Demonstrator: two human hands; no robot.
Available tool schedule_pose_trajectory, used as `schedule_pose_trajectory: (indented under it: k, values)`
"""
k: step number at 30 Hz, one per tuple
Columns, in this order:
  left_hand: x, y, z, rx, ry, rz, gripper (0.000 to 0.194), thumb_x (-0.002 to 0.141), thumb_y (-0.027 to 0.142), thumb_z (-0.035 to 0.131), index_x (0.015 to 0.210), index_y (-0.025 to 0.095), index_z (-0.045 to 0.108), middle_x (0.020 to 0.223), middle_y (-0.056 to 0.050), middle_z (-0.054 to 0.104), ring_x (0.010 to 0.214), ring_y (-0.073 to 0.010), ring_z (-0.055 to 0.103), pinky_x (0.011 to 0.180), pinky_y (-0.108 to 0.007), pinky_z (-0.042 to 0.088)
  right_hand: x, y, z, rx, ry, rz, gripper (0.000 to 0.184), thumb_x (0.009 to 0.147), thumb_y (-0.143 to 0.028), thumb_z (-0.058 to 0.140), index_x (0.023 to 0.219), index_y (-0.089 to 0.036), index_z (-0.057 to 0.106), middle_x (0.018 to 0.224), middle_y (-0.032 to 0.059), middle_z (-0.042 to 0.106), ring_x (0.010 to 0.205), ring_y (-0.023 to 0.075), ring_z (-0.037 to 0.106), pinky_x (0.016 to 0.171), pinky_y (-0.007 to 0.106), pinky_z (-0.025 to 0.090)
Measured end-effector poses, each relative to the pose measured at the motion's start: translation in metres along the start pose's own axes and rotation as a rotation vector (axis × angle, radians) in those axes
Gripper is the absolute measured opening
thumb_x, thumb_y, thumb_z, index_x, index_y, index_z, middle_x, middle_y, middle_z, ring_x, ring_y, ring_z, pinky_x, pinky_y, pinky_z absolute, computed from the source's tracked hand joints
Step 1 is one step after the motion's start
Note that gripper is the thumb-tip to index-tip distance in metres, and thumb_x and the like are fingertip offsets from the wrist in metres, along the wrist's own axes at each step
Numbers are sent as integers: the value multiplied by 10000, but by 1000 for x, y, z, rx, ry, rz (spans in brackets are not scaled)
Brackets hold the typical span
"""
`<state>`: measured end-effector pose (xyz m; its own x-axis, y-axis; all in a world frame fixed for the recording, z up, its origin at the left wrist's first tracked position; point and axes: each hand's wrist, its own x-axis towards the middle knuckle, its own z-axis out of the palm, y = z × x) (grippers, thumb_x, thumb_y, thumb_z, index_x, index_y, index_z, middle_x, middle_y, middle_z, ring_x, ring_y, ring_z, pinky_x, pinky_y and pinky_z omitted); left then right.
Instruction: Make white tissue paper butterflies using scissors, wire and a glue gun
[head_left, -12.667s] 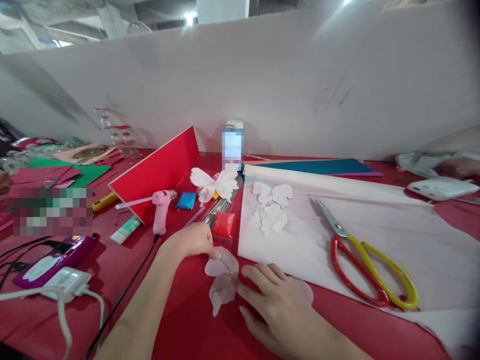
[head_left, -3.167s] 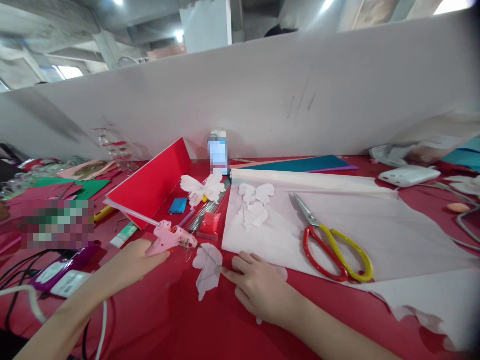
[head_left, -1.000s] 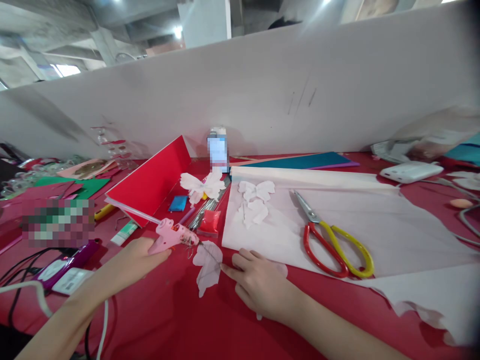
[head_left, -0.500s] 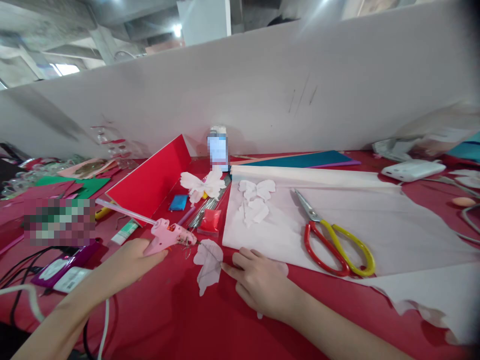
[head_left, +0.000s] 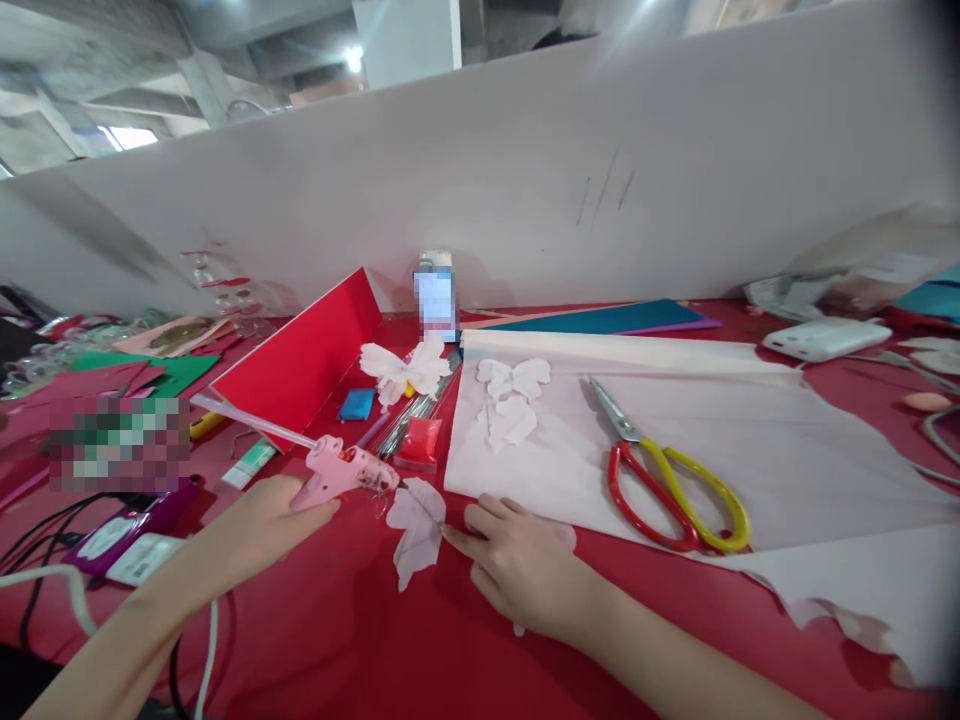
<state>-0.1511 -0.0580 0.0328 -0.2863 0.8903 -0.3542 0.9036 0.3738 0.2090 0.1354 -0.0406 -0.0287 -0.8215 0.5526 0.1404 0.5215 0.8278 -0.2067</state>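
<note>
My left hand (head_left: 281, 515) is wrapped round a pink hot glue gun (head_left: 330, 474). A clear glue stick (head_left: 255, 420) sticks out of its back end. The nozzle is at the upper left edge of a thin white butterfly-shaped paper cutout (head_left: 418, 530); whether it touches, I cannot tell. A thin dark wire crosses the cutout towards my right hand (head_left: 517, 565). That hand lies over the cutout's right half, fingers stretched out, the index fingertip at the wire's end. Several parts of the cutout are hidden under it.
Large scissors (head_left: 652, 465) lie on white paper (head_left: 750, 440) beside two white cutouts (head_left: 514, 380). A white butterfly (head_left: 405, 370), wires (head_left: 409, 420), red packet (head_left: 420, 443) and blue packet (head_left: 356, 405) lie behind the glue gun. A phone (head_left: 435, 300) leans against the partition.
Earlier the glue gun lay on the table and my left hand was at the wire on the cutout; since then it has picked up the gun. Over the last second, the gun shifts only slightly.
</note>
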Motion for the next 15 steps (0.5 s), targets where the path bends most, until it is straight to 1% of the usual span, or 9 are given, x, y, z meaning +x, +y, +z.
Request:
schedule_pose_trajectory:
  k: [3, 7, 11, 15]
  values:
    - [-2, 5, 1, -13, -23, 22, 484, 733, 690, 411, 673, 212, 368, 644, 28, 473, 614, -173, 490, 542, -257, 307, 0, -1, -1, 1, 6, 1, 419, 869, -149, 441, 1275, -129, 542, 916, 90, 587, 853, 212, 480, 761, 338, 422]
    - [0, 8, 4, -16, -33, 29, 489, 729, 689, 405, 644, 209, 367, 590, 36, 436, 579, -171, 480, 532, -258, 296, 0, -1, -2, 17, -4, 9, 423, 866, -140, 450, 1281, -130, 535, 924, 80, 581, 860, 209, 478, 769, 336, 416]
    - [2, 8, 6, -5, -31, 11, 500, 709, 697, 423, 667, 200, 436, 600, 12, 500, 615, -206, 532, 559, -271, 328, 0, 0, -2, 31, -7, 13, 427, 863, -139, 452, 1282, -129, 533, 933, 80, 583, 869, 214, 476, 778, 344, 417]
    - [2, 7, 7, 9, -32, 26, 469, 728, 666, 411, 616, 213, 370, 556, 25, 466, 588, -190, 510, 537, -260, 297, 0, 0, -2, 28, -4, 9, 422, 862, -139, 441, 1271, -130, 542, 932, 81, 583, 866, 215, 474, 769, 344, 417]
